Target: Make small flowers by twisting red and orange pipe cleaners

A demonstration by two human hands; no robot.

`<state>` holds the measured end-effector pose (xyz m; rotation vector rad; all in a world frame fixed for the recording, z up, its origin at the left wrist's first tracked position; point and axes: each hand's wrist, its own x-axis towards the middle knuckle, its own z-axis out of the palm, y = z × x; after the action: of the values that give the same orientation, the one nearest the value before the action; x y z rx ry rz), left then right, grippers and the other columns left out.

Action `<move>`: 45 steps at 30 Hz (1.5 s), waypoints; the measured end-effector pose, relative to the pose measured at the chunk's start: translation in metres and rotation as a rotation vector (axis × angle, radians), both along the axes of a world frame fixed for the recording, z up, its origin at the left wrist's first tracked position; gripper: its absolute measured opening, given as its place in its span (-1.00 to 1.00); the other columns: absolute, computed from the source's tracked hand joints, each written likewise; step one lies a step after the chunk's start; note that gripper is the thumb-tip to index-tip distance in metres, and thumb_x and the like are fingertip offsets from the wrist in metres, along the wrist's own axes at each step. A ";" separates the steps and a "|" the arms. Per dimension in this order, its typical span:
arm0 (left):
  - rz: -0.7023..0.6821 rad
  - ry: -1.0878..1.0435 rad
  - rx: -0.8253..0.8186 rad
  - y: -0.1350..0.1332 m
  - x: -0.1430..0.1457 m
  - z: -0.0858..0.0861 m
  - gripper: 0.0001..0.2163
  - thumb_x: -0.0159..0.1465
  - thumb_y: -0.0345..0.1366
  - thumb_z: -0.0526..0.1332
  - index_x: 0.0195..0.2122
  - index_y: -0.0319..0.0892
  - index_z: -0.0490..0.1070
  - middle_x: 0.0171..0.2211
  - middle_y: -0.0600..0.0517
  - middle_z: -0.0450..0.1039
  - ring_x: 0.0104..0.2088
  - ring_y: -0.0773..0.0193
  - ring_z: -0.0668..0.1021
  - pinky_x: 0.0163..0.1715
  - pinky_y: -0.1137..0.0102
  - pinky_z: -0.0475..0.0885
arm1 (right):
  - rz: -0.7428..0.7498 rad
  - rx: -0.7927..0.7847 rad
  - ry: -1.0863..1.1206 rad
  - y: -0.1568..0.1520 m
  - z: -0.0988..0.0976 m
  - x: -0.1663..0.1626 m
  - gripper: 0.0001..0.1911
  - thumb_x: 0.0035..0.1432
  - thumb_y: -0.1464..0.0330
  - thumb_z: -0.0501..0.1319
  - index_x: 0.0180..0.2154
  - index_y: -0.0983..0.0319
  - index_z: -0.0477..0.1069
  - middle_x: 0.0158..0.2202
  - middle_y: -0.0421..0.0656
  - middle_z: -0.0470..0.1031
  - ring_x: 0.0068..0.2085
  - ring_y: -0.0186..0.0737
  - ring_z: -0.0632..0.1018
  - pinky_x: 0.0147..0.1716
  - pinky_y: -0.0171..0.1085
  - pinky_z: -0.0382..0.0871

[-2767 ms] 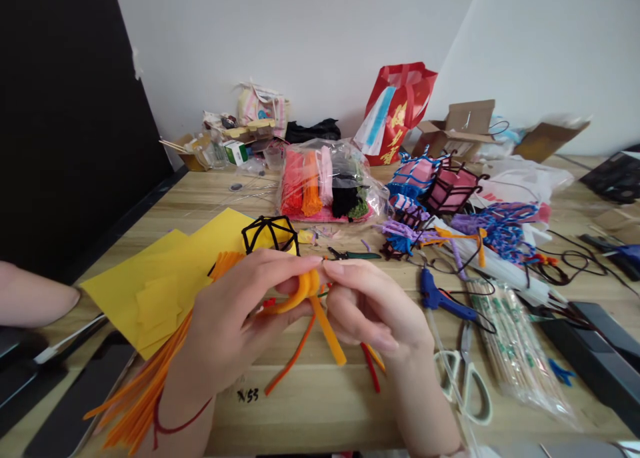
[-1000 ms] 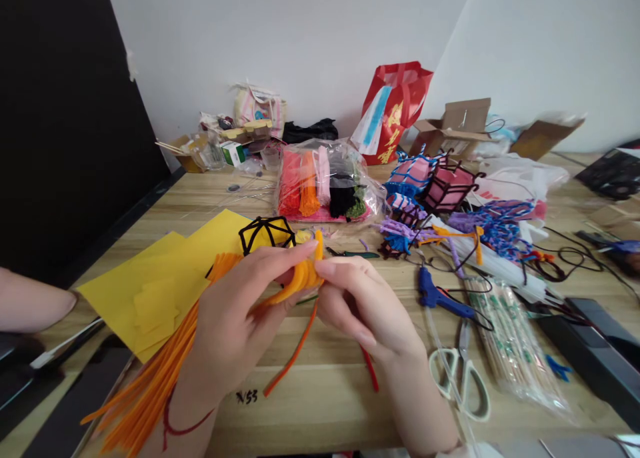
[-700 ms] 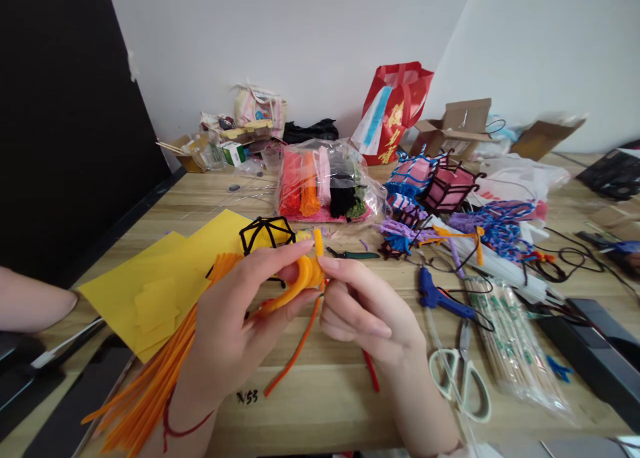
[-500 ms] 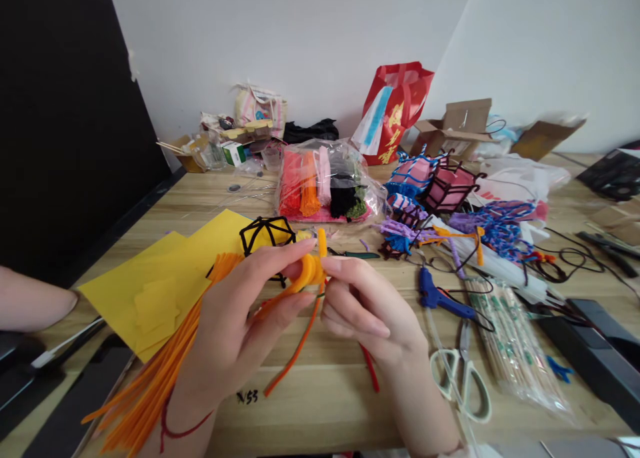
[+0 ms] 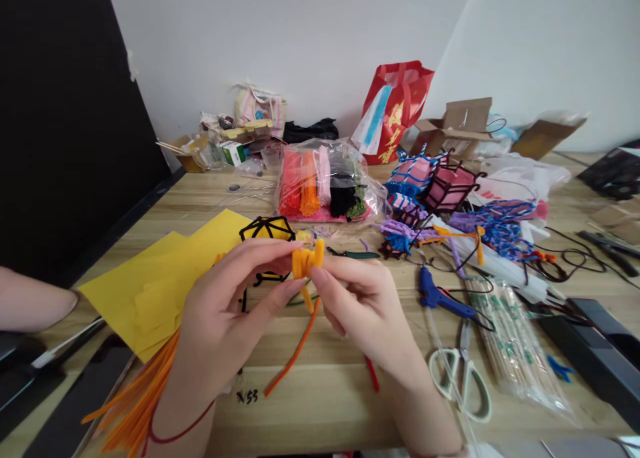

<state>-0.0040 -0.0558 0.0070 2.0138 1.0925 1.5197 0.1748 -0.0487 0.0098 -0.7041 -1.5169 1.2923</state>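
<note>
A coiled yellow-orange pipe cleaner (image 5: 303, 263) is held up over the middle of the table, its short ends sticking out above and below the coil. The thumb and fingers of my left hand (image 5: 235, 305) pinch the coil's left side. From the right, my right hand (image 5: 370, 305) grips it with thumb and bent fingers. Behind my left hand stands a black lantern-like frame (image 5: 267, 228), partly covered. A bundle of orange pipe cleaners (image 5: 145, 391) lies under my left forearm. One loose orange pipe cleaner (image 5: 295, 361) rests on the table below my hands.
Yellow sheets (image 5: 175, 271) lie at the left. A bag of coloured pipe cleaners (image 5: 325, 181) sits behind. To the right are a blue glue gun (image 5: 445, 298), scissors (image 5: 463, 378), packed sticks (image 5: 515, 345) and small lanterns (image 5: 450, 185). Another person's arm (image 5: 35, 301) rests at the left edge.
Both hands have turned and come closer together around the pipe cleaner. The coil has shifted slightly left, and one end now points downward below it.
</note>
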 end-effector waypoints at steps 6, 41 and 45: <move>0.013 0.035 0.072 0.003 -0.004 -0.005 -0.71 0.41 -0.31 0.35 0.09 0.23 0.57 -0.01 0.20 0.65 -0.06 0.26 0.70 0.02 0.35 0.69 | 0.010 0.013 -0.029 0.001 -0.001 0.001 -0.58 0.46 0.26 0.19 -0.49 0.22 0.31 -0.64 -0.37 0.13 -0.63 -0.52 0.13 -0.65 -0.38 -0.06; -0.081 0.183 0.154 0.010 -0.016 0.003 -0.72 0.42 -0.36 0.31 0.08 0.15 0.54 -0.06 0.11 0.68 -0.14 0.23 0.71 -0.08 0.33 0.65 | 0.271 -0.380 0.103 0.003 0.007 0.008 -0.69 0.18 0.17 0.47 -0.29 0.33 0.62 -0.76 -0.47 0.12 -0.75 -0.57 0.02 -0.75 -0.44 -0.14; -0.088 0.178 0.156 0.007 -0.013 0.003 -0.69 0.42 -0.37 0.31 0.12 0.18 0.51 -0.02 0.14 0.66 -0.07 0.23 0.71 -0.03 0.33 0.65 | 0.269 -0.378 0.110 0.003 0.007 0.007 -0.66 0.21 0.12 0.45 -0.31 0.30 0.60 -0.77 -0.45 0.15 -0.77 -0.56 0.06 -0.76 -0.43 -0.11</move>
<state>-0.0169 -0.0484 0.0099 2.3083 0.9615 1.4437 0.1818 -0.0453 0.0165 -0.6663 -1.3228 1.8218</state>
